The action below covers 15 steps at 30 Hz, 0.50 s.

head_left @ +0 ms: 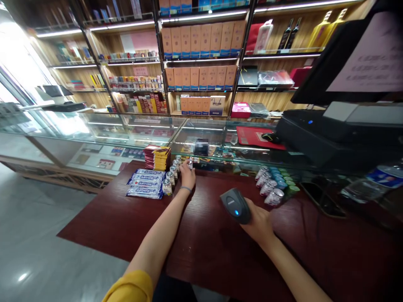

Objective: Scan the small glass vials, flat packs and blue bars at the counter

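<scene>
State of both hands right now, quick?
Left hand: fingers at a small, silver-topped container; whether gripped cannot be told.
Right hand: closed, holding a black handheld scanner.

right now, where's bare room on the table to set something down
The table is bare at its left corner, nearer than the blue packets, and between the left forearm and the scanner in the right hand. Crowded: by the left hand, with silver-lidded containers and stacked packets; at right, with coloured containers and a bottle.
</scene>
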Motion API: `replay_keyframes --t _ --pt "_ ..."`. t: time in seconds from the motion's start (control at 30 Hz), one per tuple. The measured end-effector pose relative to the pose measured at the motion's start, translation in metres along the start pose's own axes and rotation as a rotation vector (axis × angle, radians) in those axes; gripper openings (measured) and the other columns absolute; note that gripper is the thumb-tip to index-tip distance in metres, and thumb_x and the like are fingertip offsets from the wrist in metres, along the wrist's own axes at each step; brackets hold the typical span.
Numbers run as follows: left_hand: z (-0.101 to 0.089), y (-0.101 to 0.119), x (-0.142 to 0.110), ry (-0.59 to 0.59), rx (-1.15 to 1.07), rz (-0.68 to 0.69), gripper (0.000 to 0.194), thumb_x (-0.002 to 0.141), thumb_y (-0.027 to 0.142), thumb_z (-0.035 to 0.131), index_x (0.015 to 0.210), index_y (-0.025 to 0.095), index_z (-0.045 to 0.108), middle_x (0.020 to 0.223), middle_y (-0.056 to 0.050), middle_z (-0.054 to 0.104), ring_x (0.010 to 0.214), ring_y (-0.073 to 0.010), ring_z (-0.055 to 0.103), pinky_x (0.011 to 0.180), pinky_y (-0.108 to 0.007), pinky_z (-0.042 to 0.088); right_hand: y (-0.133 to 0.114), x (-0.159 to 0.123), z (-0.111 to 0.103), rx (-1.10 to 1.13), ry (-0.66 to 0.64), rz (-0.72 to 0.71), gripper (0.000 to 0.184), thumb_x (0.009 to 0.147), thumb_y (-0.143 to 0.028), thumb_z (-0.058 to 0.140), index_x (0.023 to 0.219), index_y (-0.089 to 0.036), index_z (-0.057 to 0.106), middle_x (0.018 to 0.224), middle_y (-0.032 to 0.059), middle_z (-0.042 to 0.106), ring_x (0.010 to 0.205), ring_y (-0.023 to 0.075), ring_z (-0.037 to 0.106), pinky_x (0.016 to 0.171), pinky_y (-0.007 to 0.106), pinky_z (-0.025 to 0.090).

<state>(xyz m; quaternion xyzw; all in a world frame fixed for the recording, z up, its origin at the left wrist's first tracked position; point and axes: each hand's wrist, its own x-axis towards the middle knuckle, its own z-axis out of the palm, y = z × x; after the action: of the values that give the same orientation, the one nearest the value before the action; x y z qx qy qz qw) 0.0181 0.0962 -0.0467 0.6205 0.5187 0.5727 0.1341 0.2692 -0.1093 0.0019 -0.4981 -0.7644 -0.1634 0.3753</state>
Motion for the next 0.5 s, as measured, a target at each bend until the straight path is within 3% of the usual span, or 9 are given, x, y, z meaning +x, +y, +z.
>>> replay_keyframes --t 0.2,0.4,0.5 --pt "-0.004 0.004 0.001 -0.024 -0.186 -0.094 0.041 0.086 0.018 0.064 0.125 0.016 0.051 0.125 -0.016 0.052 0.120 -0.0270 0.054 0.110 -0.050 0.043 0.001 0.000 -0.004 -0.032 0.029 -0.012 0.036 0.079 -0.019 0.054 0.115 -0.015 0.057 0.076 0.0054 0.074 0.057 0.0209 0.070 0.056 0.028 0.053" --pt "-0.025 0.026 -0.003 -0.499 -0.918 -0.492 0.073 0.083 0.038 0.076 0.148 0.032 0.045 0.119 -0.007 0.065 0.096 -0.0192 0.066 0.087 -0.039 0.057 0.005 -0.003 -0.010 -0.074 0.055 0.070 0.035 0.081 -0.024 0.057 0.115 -0.016 0.059 0.075 0.0064 0.075 0.057 0.0222 0.071 0.055 0.029 0.053" --pt "-0.032 0.034 -0.005 -0.640 -1.080 -0.608 0.076 0.080 0.037 0.080 0.149 0.036 0.047 0.120 -0.006 0.067 0.096 -0.0193 0.067 0.086 -0.040 0.058 0.009 -0.004 -0.014 -0.076 -0.035 0.105 0.039 0.077 -0.024 0.057 0.115 -0.017 0.060 0.073 0.0055 0.075 0.056 0.0226 0.070 0.054 0.029 0.052"
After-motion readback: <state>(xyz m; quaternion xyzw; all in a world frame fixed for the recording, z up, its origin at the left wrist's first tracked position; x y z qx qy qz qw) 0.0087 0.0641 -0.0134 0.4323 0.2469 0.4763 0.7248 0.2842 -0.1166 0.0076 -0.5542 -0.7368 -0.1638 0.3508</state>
